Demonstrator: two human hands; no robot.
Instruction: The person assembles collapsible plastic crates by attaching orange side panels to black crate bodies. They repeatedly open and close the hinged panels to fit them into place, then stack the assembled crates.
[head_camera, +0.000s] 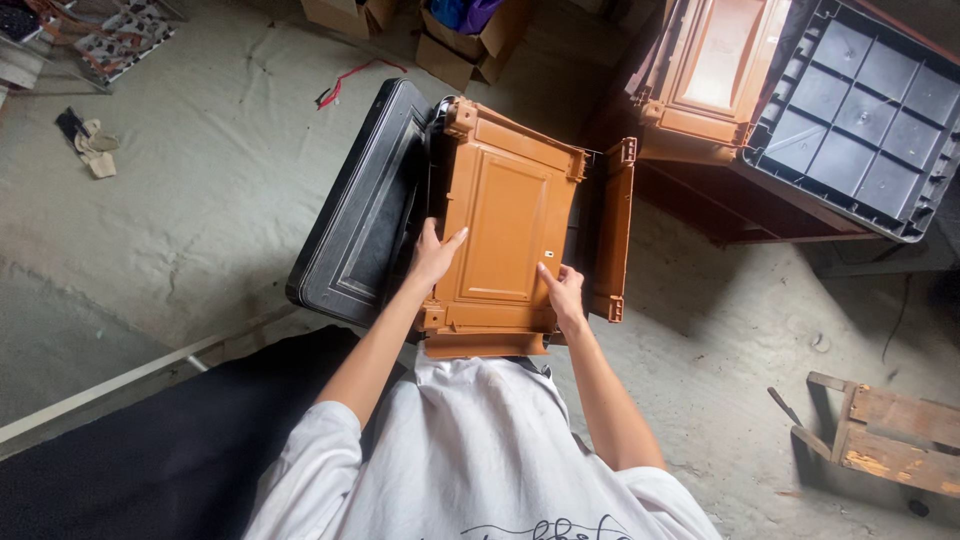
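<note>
The orange door panel (505, 225) is a flat plastic piece w/ a raised rectangle in the middle. It sits right in front of the person, over the knees, and its long side runs from 6 o'clock up to 12 o'clock, tipped a bit to the right at the top.

The left hand (432, 258) lies on the panel's left edge, at about 9 o'clock from the middle. Fingers are spread and mostly flat, thumb on the face, pressing more than gripping. The right hand (563, 292) is at about 4 o'clock, near the bottom right corner. Its fingers curl at the edge, pointer finger reaching up toward a small dark spot (548, 255) on the panel. I can't tell if it grips round the back.

Both hands touch the panel; the left one is higher up.

A narrow orange side piece (613, 235) stands just beside the panel at 3 o'clock. A black panel (365, 205) lies under it at 9 o'clock. Far off at 1 o'clock is an orange cabinet part (710, 70) and a grey ribbed tray (865, 110). The floor (200, 200) is grey concrete. A wood stool (880, 440) is at 4 o'clock.
</note>
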